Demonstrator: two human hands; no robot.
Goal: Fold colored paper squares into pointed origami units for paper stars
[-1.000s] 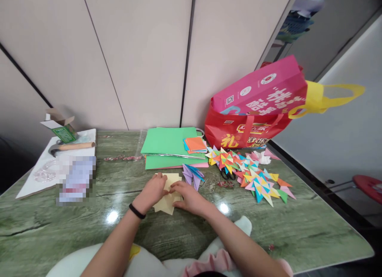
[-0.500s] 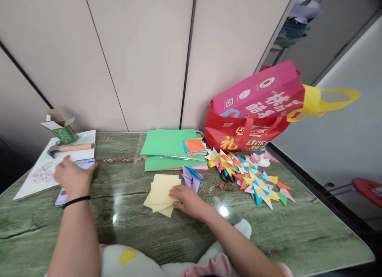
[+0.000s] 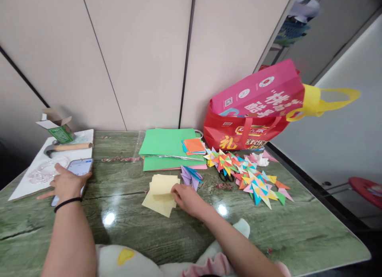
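Note:
My left hand, a black band at its wrist, lies across a smartphone with its fingers spread. The phone's screen is lit, and its lower part is mostly hidden by the hand. My right hand is closed at the right edge of a small pile of pale yellow paper squares. Thumb and fingers pinch a yellow paper square, whose near edge is lifted off the pile. Just beyond that hand sits a folded purple and blue paper piece.
Green paper sheets lie at the back, with small coloured squares on top. Folded paper stars and scissors are to the right, before a red bag. A hammer and an open box rest on a white board.
My left hand has shifted down the phone and spread its fingers, uncovering more of the screen. My right hand has pinched the top yellow square and raised its near edge.

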